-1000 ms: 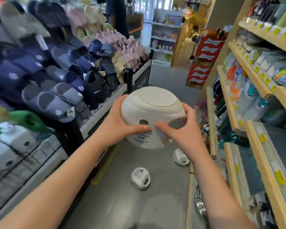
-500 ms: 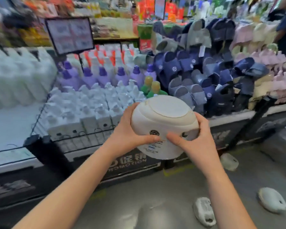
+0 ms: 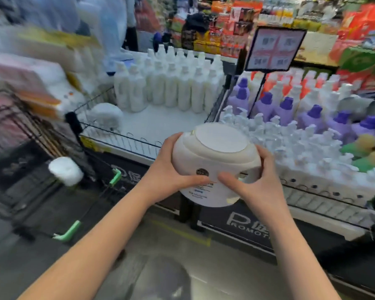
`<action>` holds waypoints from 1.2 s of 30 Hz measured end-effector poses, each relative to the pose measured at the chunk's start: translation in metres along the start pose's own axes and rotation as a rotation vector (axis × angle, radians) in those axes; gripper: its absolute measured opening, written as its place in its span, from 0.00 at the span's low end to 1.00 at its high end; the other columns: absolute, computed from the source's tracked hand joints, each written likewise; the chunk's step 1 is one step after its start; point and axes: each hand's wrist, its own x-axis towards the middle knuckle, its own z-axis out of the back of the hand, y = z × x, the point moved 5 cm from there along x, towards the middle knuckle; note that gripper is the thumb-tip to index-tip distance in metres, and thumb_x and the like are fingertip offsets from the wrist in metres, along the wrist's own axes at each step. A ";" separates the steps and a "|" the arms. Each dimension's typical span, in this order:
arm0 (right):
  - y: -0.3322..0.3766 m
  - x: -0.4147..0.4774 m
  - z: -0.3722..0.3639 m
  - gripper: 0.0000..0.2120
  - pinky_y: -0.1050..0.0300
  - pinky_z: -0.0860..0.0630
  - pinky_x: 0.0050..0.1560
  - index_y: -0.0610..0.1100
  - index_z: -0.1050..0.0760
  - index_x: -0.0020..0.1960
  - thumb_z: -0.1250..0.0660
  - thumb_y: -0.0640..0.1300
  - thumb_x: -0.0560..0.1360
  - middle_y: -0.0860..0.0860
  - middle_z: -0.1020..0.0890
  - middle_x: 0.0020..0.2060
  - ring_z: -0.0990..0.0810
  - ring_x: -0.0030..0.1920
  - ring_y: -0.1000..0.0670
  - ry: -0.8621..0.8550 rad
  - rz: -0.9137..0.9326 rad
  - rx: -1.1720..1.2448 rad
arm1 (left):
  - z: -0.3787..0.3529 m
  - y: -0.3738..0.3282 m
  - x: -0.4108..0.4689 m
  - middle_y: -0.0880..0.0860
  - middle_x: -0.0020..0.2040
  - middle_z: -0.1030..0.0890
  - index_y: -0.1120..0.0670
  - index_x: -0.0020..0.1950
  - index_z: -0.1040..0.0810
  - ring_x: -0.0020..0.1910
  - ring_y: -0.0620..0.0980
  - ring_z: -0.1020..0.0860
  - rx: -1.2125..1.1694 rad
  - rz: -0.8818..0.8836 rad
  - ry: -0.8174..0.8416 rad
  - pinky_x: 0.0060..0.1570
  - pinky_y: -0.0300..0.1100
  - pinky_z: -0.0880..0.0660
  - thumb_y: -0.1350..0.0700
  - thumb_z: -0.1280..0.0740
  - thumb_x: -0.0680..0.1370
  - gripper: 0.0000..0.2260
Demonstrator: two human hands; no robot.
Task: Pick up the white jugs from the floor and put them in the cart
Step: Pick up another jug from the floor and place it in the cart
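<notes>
We are in a shop: we see rows of white bottles (image 3: 171, 83), purple bottles (image 3: 286, 109) and a price sign (image 3: 274, 48).

The 2 bare forearms enter from the lower edge of the frame and converge toward the centre. The left hand (image 3: 168, 169) grips the left side of the white jug (image 3: 214, 156), thumb laid across its front. The right hand (image 3: 262, 187) grips the right side, fingers curled over the top edge. The 2 thumb tips lie close together, not touching.
</notes>
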 end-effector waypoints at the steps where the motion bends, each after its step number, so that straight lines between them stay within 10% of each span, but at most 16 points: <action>1: 0.002 0.005 -0.028 0.52 0.75 0.32 0.55 0.56 0.36 0.76 0.16 0.57 0.58 0.69 0.27 0.65 0.27 0.59 0.73 0.029 0.005 0.005 | 0.025 0.012 -0.004 0.37 0.69 0.29 0.35 0.76 0.40 0.63 0.31 0.27 0.003 0.015 -0.025 0.53 0.29 0.25 0.46 0.14 0.63 0.50; 10: 0.025 0.024 -0.248 0.49 0.79 0.30 0.47 0.58 0.37 0.77 0.14 0.48 0.64 0.72 0.28 0.61 0.29 0.54 0.81 0.231 0.027 0.061 | 0.216 0.112 -0.040 0.32 0.70 0.32 0.32 0.76 0.41 0.66 0.30 0.30 0.043 0.141 -0.208 0.58 0.34 0.27 0.43 0.14 0.63 0.50; 14: 0.032 0.025 -0.320 0.50 0.76 0.33 0.56 0.57 0.37 0.78 0.14 0.48 0.63 0.71 0.28 0.64 0.28 0.60 0.73 0.319 0.040 0.089 | 0.270 0.143 -0.055 0.28 0.66 0.33 0.33 0.76 0.41 0.60 0.19 0.32 0.044 0.191 -0.268 0.48 0.22 0.28 0.47 0.14 0.65 0.48; 19: 0.041 0.034 -0.395 0.56 0.60 0.31 0.68 0.57 0.37 0.80 0.14 0.56 0.57 0.66 0.27 0.70 0.32 0.64 0.77 0.461 0.045 0.144 | 0.326 0.176 -0.070 0.34 0.70 0.33 0.33 0.77 0.41 0.66 0.28 0.31 0.063 0.263 -0.383 0.51 0.27 0.28 0.45 0.14 0.63 0.51; 29: 0.033 0.106 -0.515 0.51 0.83 0.30 0.51 0.56 0.36 0.76 0.12 0.45 0.61 0.72 0.29 0.64 0.32 0.56 0.84 0.594 0.031 0.238 | 0.409 0.238 -0.018 0.27 0.67 0.33 0.32 0.75 0.41 0.66 0.27 0.32 0.118 0.367 -0.434 0.59 0.33 0.27 0.46 0.14 0.63 0.50; 36: 0.013 0.155 -0.580 0.56 0.55 0.29 0.71 0.57 0.37 0.79 0.11 0.51 0.58 0.71 0.29 0.66 0.31 0.66 0.73 0.648 -0.053 0.202 | 0.442 0.302 0.027 0.28 0.68 0.34 0.33 0.76 0.42 0.68 0.29 0.33 0.097 0.463 -0.416 0.66 0.40 0.27 0.46 0.13 0.61 0.52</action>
